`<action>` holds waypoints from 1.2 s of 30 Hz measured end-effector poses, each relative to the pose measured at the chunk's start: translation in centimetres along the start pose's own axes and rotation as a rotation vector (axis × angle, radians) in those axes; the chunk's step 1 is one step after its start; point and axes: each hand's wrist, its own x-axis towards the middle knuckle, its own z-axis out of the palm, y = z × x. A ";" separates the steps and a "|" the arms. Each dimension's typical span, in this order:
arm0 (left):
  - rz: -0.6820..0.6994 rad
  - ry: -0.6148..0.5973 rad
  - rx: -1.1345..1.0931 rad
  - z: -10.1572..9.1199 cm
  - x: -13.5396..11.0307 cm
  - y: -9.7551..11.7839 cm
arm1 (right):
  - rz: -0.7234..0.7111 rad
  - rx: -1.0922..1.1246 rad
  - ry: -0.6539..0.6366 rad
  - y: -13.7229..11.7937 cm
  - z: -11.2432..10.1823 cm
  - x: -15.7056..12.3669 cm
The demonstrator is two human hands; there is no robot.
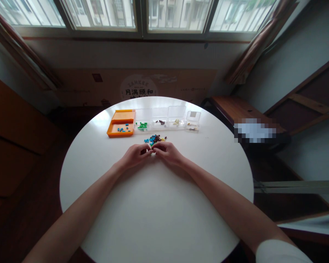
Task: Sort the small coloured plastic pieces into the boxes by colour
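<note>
My left hand (138, 153) and my right hand (167, 151) meet over the white table, fingertips pinched together at one spot. What they hold there is too small and too covered to make out. Just beyond the fingers lies a pile of small building bricks (155, 138) in blue, dark brown, green and pale yellow. Farther back stands an orange box (109, 133) with several blue bricks (121, 130). To its right, clear boxes hold green bricks (142, 126), brown bricks (161, 122) and cream bricks (176, 121). A small clear box (198, 118) at the right end contains pale pieces.
The round white table (159, 204) reaches from my body towards a window. Against the wall behind it leans a cardboard panel (186, 82) with printed characters. A brown wooden bench (235, 107) with a blurred-out item stands at the right, and a wooden cabinet (13, 146) at the left.
</note>
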 end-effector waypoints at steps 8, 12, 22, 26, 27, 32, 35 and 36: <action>0.007 0.001 -0.002 0.0 0.0 -0.1 | -0.010 -0.021 0.000 0.2 0.1 0.0; 0.017 0.005 -0.013 0.1 0.0 -0.2 | -0.007 -0.017 -0.003 0.2 0.0 0.0; 0.009 -0.005 -0.011 0.1 0.0 -0.1 | -0.010 -0.021 0.006 0.2 0.1 0.0; 0.012 0.003 -0.006 0.1 0.0 -0.1 | -0.010 -0.029 0.007 0.3 0.1 0.0; 0.012 0.002 -0.006 0.1 0.0 -0.1 | -0.011 -0.034 0.007 0.2 0.1 0.0; 0.012 -0.005 -0.004 0.1 0.0 -0.1 | -0.021 -0.048 0.012 0.0 0.0 0.0; 0.011 0.002 0.003 0.1 0.0 -0.1 | -0.021 -0.057 0.009 -0.1 0.0 0.0; 0.012 0.003 0.004 0.1 0.0 -0.1 | -0.020 -0.058 0.006 -0.1 0.0 0.0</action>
